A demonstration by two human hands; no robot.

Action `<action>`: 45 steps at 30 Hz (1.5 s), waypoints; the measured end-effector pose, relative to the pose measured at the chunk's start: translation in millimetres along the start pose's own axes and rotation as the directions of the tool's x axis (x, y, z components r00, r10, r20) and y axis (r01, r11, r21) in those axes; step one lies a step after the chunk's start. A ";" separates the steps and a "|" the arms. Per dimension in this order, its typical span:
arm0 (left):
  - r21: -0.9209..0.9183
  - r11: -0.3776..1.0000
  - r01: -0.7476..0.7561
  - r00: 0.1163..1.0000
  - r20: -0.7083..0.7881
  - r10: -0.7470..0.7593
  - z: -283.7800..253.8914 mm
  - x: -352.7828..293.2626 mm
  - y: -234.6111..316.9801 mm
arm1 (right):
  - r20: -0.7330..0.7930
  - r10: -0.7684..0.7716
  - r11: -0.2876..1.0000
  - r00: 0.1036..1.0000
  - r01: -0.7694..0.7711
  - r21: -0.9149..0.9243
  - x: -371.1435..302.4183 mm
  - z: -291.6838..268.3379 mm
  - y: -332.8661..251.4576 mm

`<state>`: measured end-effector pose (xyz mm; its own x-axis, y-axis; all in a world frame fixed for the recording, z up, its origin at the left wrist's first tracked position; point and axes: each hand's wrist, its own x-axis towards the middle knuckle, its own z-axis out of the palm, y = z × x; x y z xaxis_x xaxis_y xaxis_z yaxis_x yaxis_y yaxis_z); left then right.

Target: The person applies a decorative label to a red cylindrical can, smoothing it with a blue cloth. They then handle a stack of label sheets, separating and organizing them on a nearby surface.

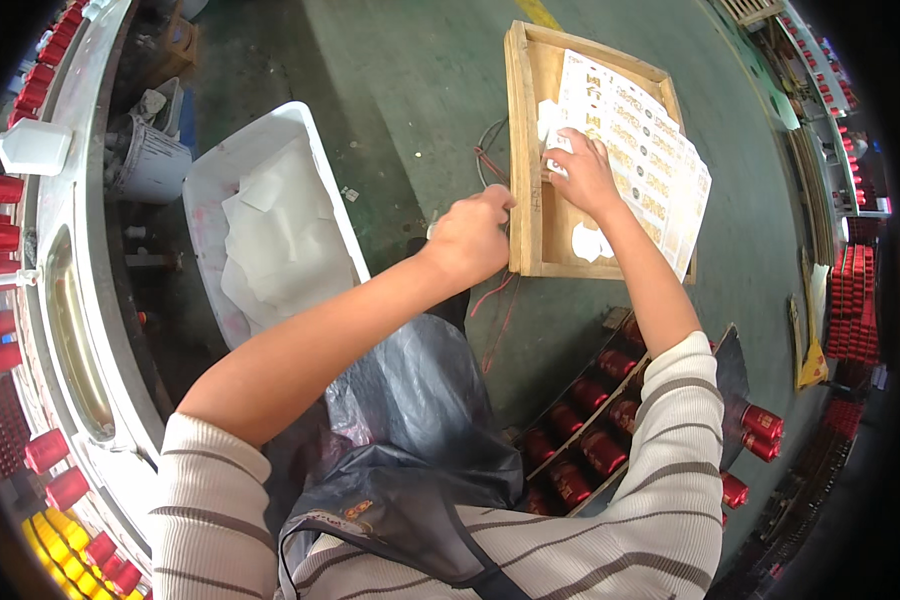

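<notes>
Sheets in tray, right of bin

head cam, L fisheye | pos: head-worn | dir: looks down at L hand + R hand | dist: hands nr, floor farther | FOV: wide, edges bend

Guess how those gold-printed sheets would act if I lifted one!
The gold-printed sheets look thin, so one would probably bend and feel light. Together they might slide apart, since their staggered edges overhang the wooden tray.
</notes>
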<state>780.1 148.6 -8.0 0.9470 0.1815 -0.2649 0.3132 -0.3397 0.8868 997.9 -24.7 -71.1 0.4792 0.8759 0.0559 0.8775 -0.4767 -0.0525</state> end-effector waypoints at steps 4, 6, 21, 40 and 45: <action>-0.036 0.998 -0.059 0.992 -0.111 0.055 36.4 53.6 -15.5 | 0.169 -0.153 0.988 0.974 0.152 0.024 23.7 -5.7 11.0; -0.028 0.994 -0.108 0.981 -0.165 0.102 43.8 79.6 -22.1 | 0.239 -0.223 0.975 0.945 0.212 0.071 32.8 -6.6 21.3; 0.303 0.937 -0.175 0.973 -0.091 0.211 47.4 176.7 -31.5 | 0.288 -0.265 0.964 0.920 0.250 0.087 46.5 -5.6 24.9; 0.379 0.868 -0.320 0.933 -0.035 0.359 40.2 168.1 -31.9 | 0.337 -0.351 0.937 0.874 0.327 0.127 56.0 -6.9 30.9; 0.388 0.861 -0.328 0.917 -0.089 0.389 45.6 172.1 -36.0 | 0.141 -0.456 0.890 0.879 0.446 0.095 54.4 -19.5 38.3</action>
<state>935.0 150.0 -102.8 0.9838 0.1167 0.1363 -0.0133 -0.7101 0.7040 1058.0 3.2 -50.6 0.0182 0.9975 -0.0678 0.9928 -0.0261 -0.1167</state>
